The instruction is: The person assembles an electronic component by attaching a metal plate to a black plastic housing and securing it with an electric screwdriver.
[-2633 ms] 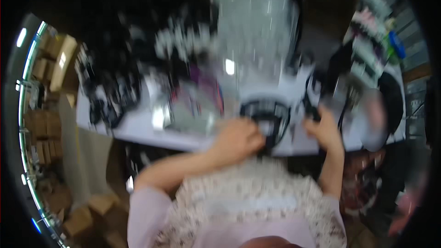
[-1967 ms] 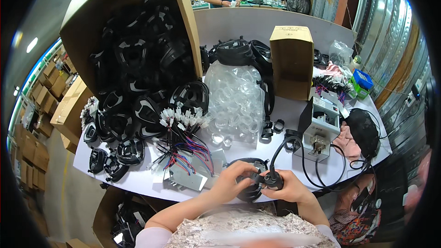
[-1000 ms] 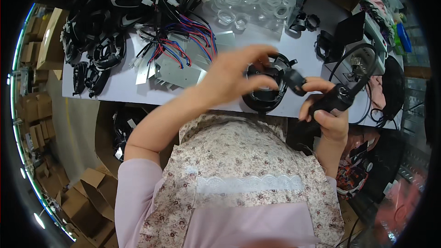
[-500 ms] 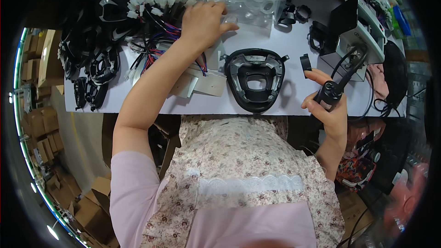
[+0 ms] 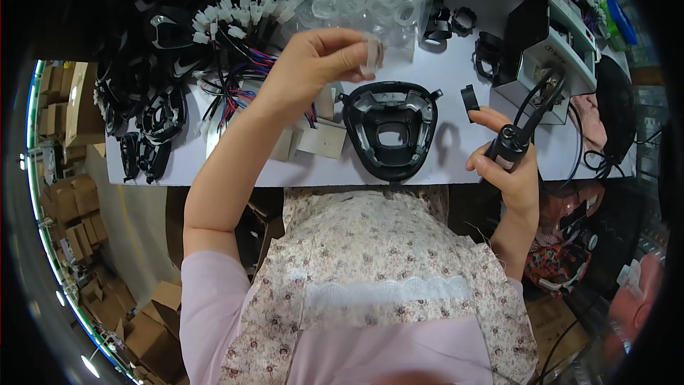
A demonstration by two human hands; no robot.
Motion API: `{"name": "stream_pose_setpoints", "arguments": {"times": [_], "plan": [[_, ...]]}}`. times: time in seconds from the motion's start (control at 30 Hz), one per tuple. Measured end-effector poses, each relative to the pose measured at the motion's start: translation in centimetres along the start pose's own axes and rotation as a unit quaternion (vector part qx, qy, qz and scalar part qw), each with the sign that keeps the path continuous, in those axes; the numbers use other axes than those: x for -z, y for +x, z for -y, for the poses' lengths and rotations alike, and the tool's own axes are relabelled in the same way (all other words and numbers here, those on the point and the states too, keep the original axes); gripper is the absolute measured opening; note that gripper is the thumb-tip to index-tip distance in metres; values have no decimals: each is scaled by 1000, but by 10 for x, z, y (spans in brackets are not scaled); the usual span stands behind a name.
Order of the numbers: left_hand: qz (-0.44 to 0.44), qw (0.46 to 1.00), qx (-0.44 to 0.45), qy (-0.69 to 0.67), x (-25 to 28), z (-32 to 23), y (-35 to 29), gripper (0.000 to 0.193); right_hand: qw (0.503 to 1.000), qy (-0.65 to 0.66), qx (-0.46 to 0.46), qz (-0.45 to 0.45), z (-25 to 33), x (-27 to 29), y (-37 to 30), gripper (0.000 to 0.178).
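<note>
My left hand (image 5: 335, 57) pinches a clear plastic ring (image 5: 371, 55) between thumb and fingers, raised over the far side of the black shell (image 5: 391, 132). This rounded triangular housing, with grey inner trim and a square central opening, lies on the table in front of me. At the right, my right hand (image 5: 516, 171) is wrapped round a black corded cylindrical hand tool (image 5: 510, 146). Its index finger reaches toward a small black ring (image 5: 469, 98); whether they touch I cannot tell.
A clear bag of plastic rings (image 5: 349, 0) lies at the back. Wires with white connectors (image 5: 246, 14) and black housings (image 5: 160, 110) crowd the left. Black ring clamps (image 5: 489, 57) sit beside a metal control box (image 5: 548, 50) at right. The table edge (image 5: 285, 187) runs before me.
My left hand has come away from the bag toward me and right, now with a clear ring in its fingers. The right hand keeps its grip on the tool. The view has shifted slightly.
</note>
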State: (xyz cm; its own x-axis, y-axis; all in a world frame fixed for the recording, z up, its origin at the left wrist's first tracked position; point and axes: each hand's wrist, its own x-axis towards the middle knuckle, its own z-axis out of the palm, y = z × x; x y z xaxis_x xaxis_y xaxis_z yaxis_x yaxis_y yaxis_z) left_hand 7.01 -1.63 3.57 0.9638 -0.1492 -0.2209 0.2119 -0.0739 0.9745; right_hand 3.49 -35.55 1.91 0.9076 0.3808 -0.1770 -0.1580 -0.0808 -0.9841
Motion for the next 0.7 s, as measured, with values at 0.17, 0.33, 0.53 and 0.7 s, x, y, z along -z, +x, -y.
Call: {"name": "stream_pose_setpoints", "arguments": {"times": [0.17,0.33,0.53,0.7], "plan": [[52,996,-14,-64,-16,-15,-21,31,998,-54,13,19,-10,7,1,64],[59,994,-8,-92,-26,-19,-35,33,1000,-7,-15,0,-2,-3,-3,64],[-31,996,-49,63,-40,-20,-39,29,1000,-15,-14,5,-4,1,1,65],[-58,935,-213,277,-45,-9,-33,25,1000,-1,-6,-6,-6,-1,-1,64]]}}
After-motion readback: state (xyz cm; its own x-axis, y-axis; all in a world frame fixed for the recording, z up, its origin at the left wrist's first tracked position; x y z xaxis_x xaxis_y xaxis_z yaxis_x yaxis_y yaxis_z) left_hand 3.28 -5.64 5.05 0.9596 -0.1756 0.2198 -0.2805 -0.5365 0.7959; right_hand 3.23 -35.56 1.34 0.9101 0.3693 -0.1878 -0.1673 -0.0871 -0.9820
